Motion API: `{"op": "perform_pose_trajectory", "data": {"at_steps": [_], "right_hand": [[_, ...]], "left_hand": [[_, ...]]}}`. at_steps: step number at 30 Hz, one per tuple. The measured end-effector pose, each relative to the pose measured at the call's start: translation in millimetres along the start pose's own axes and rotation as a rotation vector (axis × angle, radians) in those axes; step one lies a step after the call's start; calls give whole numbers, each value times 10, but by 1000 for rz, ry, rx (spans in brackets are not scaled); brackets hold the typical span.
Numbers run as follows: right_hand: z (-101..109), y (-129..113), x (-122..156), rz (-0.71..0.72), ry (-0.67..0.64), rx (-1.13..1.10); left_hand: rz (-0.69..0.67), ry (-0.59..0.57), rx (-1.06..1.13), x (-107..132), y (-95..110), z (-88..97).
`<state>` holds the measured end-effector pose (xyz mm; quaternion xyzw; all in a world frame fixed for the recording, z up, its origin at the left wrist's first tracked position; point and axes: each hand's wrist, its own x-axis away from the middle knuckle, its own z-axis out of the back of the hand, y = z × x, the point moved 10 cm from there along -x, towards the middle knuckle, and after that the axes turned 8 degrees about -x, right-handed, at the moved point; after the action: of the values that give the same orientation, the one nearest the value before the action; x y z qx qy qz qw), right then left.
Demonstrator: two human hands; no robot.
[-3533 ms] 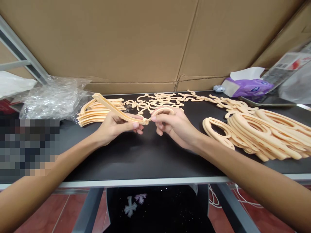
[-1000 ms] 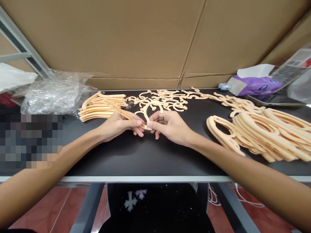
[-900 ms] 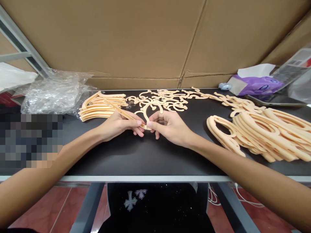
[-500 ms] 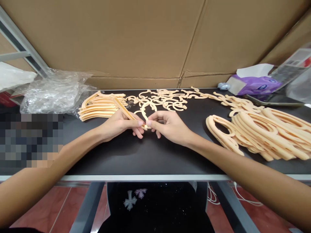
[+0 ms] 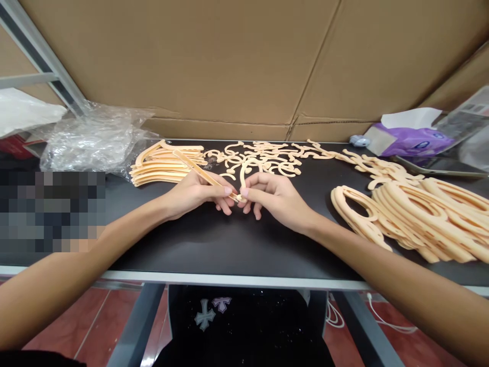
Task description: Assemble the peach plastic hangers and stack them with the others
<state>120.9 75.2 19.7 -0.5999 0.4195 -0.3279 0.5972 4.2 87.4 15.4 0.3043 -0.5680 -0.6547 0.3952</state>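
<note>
Over the middle of the black table, my left hand (image 5: 204, 193) grips a long, narrow, cream-coloured plastic hanger arm (image 5: 194, 167) that slants up to the left. Pinched between the thumb and fingers of my right hand (image 5: 273, 200) is a curved cream hanger hook (image 5: 244, 173), its bend pointing up. The hook's lower end meets the near end of the arm between my fingertips; whether they are joined I cannot tell. Behind my hands lies a scatter of loose hooks (image 5: 273, 148). A stack of hanger pieces (image 5: 158, 176) sits just beyond my left hand.
To the right lies a large pile of looped cream hanger pieces (image 5: 410, 204). Crumpled clear plastic bags (image 5: 95, 142) are at the back left. A purple tissue pack (image 5: 412, 138) stands at the back right. Cardboard (image 5: 191, 61) closes off the table's rear.
The view has shifted slightly, so hands and table appear displaced. The hook has turned a little and stands more upright at the arm's end. Both hands keep their hold.
</note>
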Motion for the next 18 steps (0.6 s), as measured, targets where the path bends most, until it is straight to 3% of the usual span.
{"op": "perform_pose_trajectory", "data": {"at_steps": [5,10,12,14,18], "right_hand": [[49,-81,17,125,44,71],[14,-486,205,576,178,521],[-19,-551,254,656,197,602],[23,-529,230,612,217,568],[124,-344,117,387,202,358]], "left_hand": [[2,20,-3,0,5,15],[-10,17,-18,8,37,-3],[-18,15,-22,8,43,-5],[-18,21,-21,8,37,7],[-8,28,-28,11,13,29]]}}
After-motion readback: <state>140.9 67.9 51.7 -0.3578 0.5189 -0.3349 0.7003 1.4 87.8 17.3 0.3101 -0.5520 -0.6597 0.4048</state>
